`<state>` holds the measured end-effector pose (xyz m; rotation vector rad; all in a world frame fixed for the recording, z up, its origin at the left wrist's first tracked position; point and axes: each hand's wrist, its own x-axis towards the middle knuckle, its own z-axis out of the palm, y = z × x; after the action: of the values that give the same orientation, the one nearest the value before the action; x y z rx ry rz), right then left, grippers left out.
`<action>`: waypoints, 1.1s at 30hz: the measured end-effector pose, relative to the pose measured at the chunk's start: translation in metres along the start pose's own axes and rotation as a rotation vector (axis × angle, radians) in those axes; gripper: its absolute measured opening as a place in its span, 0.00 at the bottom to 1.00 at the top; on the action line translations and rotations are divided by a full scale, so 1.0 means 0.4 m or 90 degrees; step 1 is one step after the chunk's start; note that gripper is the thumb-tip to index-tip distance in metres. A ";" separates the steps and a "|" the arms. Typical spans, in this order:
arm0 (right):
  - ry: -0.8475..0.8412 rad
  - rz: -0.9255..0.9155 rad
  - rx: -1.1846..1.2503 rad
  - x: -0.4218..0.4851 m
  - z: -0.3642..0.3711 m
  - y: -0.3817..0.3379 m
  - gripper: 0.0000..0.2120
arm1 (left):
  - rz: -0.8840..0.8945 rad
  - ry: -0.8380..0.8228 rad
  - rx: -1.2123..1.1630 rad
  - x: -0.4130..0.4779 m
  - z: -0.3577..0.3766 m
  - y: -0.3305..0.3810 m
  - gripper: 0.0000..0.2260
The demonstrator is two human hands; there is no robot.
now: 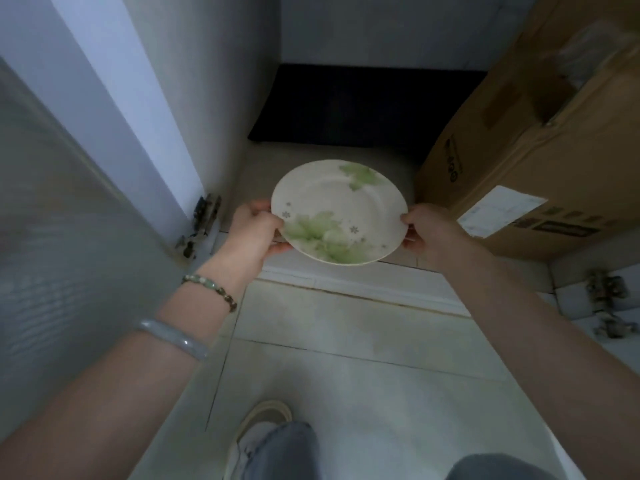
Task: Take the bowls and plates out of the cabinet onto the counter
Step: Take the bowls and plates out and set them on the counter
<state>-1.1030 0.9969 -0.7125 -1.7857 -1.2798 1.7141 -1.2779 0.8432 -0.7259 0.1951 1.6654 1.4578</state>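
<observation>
Denim-blue jeans knees [277, 452] and a cream-coloured shoe [263, 414] are closest, down on the pale tiled floor [346, 341]. Going up the left forearm there's a pale grey-green bangle [173, 337], then a beaded green bracelet [211, 287] at the wrist.

Both hands have the round white ceramic plate with green leaf prints [339, 209]. The left hand [252, 226] grips its left rim, thumb on top and fingers curled under. The right hand [429, 230] pinches the right rim the same way. The plate is off the shelf, held in the air over the front edge of the low open grey cabinet [207, 98], tipped a bit toward the camera.

A frosted cabinet door [52, 220] hangs open on the left, with a metal hinge [204, 209] near the left hand. A big brown cardboard box [536, 150] with a white label [498, 211] crowds the right side, just beside the right hand. A dark flat mat [363, 105] lies at the back.
</observation>
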 end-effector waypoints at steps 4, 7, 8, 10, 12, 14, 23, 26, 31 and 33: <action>-0.020 -0.034 0.023 -0.130 -0.045 -0.070 0.15 | 0.035 -0.029 -0.070 -0.106 -0.017 0.092 0.18; -0.032 -0.065 0.053 -0.230 -0.080 -0.121 0.10 | 0.061 -0.040 -0.082 -0.186 -0.028 0.162 0.18; -0.031 -0.074 0.062 -0.264 -0.090 -0.137 0.08 | 0.068 -0.042 -0.083 -0.210 -0.030 0.187 0.18; -0.023 -0.088 0.077 -0.316 -0.108 -0.171 0.07 | 0.069 -0.060 -0.080 -0.250 -0.029 0.242 0.17; -0.022 -0.093 0.079 -0.352 -0.125 -0.194 0.07 | 0.044 -0.090 -0.062 -0.284 -0.029 0.290 0.17; -0.016 -0.093 0.081 -0.387 -0.136 -0.220 0.08 | 0.030 -0.106 -0.031 -0.314 -0.028 0.332 0.18; 0.006 -0.039 0.003 -0.569 -0.201 -0.334 0.10 | -0.056 -0.060 0.016 -0.519 0.001 0.468 0.20; 0.008 0.010 -0.024 -0.661 -0.246 -0.352 0.11 | -0.095 -0.034 0.032 -0.613 0.007 0.512 0.18; 0.023 0.029 -0.023 -0.865 -0.327 -0.383 0.11 | -0.137 -0.041 0.052 -0.819 -0.010 0.584 0.14; 0.031 0.020 -0.028 -0.965 -0.358 -0.411 0.11 | -0.148 -0.033 0.046 -0.911 -0.017 0.618 0.15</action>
<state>-0.9748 0.8278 -0.3234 -1.8699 -1.2851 1.6605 -1.1691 0.6830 -0.3304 0.0761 1.6409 1.2102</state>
